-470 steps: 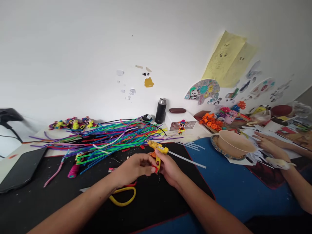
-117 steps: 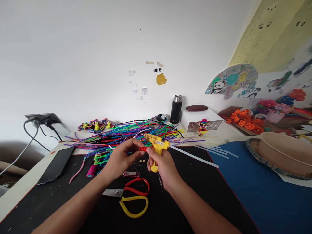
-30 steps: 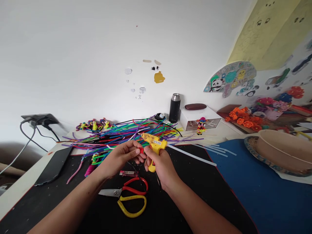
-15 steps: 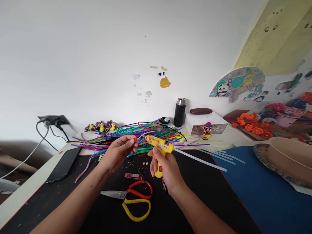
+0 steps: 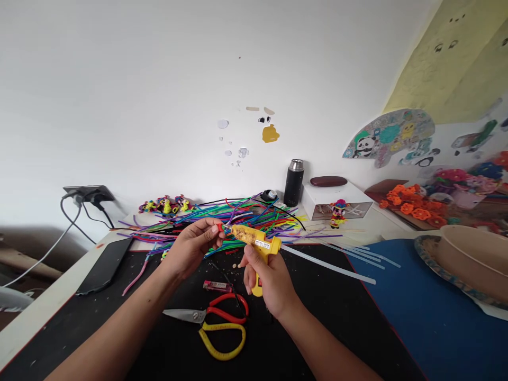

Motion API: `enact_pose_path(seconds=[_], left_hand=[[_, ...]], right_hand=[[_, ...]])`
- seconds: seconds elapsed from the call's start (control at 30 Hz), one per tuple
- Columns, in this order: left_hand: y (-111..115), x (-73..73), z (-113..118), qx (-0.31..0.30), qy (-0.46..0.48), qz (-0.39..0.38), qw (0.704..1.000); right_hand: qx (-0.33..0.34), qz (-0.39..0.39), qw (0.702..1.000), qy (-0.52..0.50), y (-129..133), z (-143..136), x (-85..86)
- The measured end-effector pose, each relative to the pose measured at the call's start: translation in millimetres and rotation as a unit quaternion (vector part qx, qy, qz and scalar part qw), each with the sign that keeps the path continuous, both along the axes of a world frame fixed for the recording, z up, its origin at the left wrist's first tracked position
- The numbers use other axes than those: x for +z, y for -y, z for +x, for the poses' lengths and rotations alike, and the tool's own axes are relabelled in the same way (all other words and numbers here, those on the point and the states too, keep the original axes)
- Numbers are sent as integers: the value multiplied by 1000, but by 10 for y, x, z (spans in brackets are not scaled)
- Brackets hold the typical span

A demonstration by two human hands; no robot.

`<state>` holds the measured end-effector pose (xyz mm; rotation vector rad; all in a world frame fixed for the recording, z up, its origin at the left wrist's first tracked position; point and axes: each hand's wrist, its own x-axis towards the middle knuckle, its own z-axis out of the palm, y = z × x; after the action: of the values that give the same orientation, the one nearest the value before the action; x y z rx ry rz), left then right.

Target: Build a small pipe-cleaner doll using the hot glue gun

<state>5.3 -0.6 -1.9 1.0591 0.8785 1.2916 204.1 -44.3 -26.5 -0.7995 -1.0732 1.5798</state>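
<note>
Frame centre: right hand (image 5: pixel 266 279) gripping yellow glue gun (image 5: pixel 256 244), nozzle pointing left at small red piece (image 5: pixel 219 227) pinched by left hand (image 5: pixel 193 247). Scissors (image 5: pixel 214 320) just below on table (image 5: pixel 71 323); pipe cleaners (image 5: pixel 222 216) heaped behind; glue sticks (image 5: pixel 341 255) right.

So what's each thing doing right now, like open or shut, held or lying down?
Yellow glue gun: gripped by right hand, clear stick in its back.
Small red piece: pinched by left hand at the gun's nozzle.
Red-and-yellow-handled scissors: lying shut on the mat.
Black metal flask: upright, capped.
</note>
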Motion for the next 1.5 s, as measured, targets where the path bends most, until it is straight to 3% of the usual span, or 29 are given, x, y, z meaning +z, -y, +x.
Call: enact_pose_path(seconds=[1.5], left_hand=[[17,-14,-22,-5,21,-6,1000]], right_hand=[[-9,-34,999,33,56,-11,57]])
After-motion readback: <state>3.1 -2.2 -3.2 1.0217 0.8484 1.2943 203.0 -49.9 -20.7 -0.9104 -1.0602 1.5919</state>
